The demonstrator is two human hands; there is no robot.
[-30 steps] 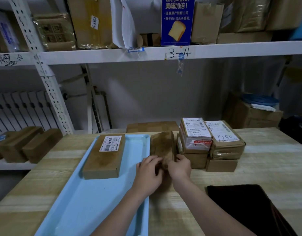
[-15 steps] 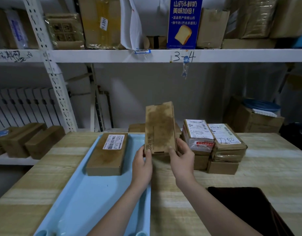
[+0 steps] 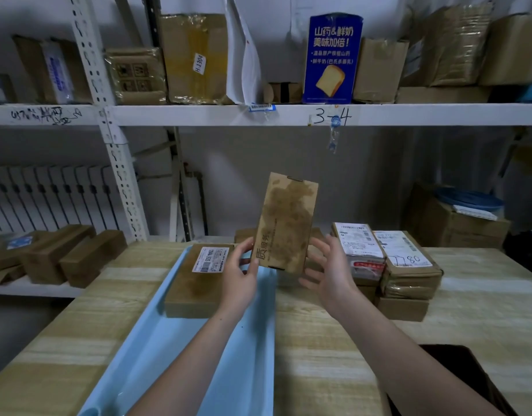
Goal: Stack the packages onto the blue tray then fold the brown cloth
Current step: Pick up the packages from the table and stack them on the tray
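Upright above the blue tray point(image 3: 156, 349), the brown package point(image 3: 284, 223) is pinched by the left hand point(image 3: 239, 276). Beside it, the right hand point(image 3: 330, 270) is spread open, fingers apart, at its edge.

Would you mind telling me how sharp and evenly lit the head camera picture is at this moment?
Head view: wide-angle bending bows the white shelf and upright; light is dim and soft under it, with no glare; the right hand is slightly smeared, while the printing on the held package and the label of the package on the blue tray stay fairly legible.
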